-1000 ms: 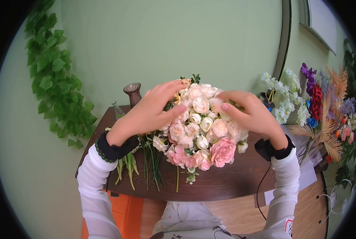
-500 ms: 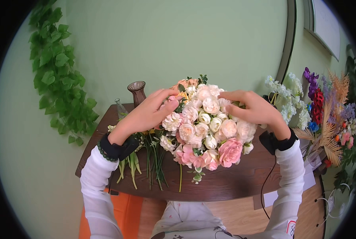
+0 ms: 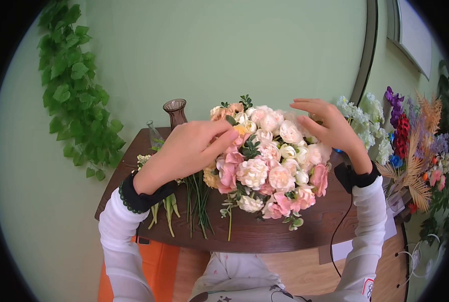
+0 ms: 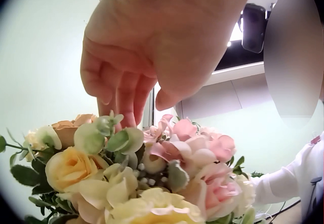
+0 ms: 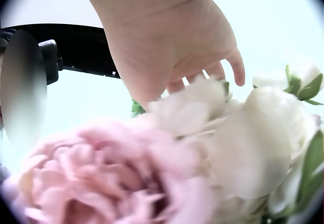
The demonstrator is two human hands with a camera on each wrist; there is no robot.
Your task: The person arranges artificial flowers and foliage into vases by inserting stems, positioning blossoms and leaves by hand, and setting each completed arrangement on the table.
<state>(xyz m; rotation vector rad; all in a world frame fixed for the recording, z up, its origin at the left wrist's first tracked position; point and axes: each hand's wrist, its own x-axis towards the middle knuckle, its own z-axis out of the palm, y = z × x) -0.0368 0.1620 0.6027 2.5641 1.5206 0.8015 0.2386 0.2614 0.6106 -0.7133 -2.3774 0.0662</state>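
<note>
A large round bouquet [image 3: 279, 171] of white, cream, peach and pink flowers with green sprigs stands over the dark table [image 3: 264, 241]. The left hand [image 3: 184, 151] is at its upper left, fingers bent loosely over the blooms. In the left wrist view that hand [image 4: 147, 46] hangs above a yellow rose [image 4: 73, 168] and pink petals [image 4: 187, 143], its fingertips partly behind leaves. At the upper right side is the right hand [image 3: 330, 126], fingers extended. In the right wrist view this hand [image 5: 162, 51] has its fingertips partly hidden behind white flowers; contact is unclear.
A brownish glass vase [image 3: 175, 111] and a small clear bottle [image 3: 154, 132] stand at the table's back left. Cut green stems [image 3: 196, 209] lie at the left. More flowers [image 3: 403, 136] are at the right, and a leafy vine [image 3: 73, 95] hangs on the left wall.
The bouquet has turned, bringing other pink blooms and a green sprig to the front left. The left hand has moved slightly right and lower; the right hand has shifted right.
</note>
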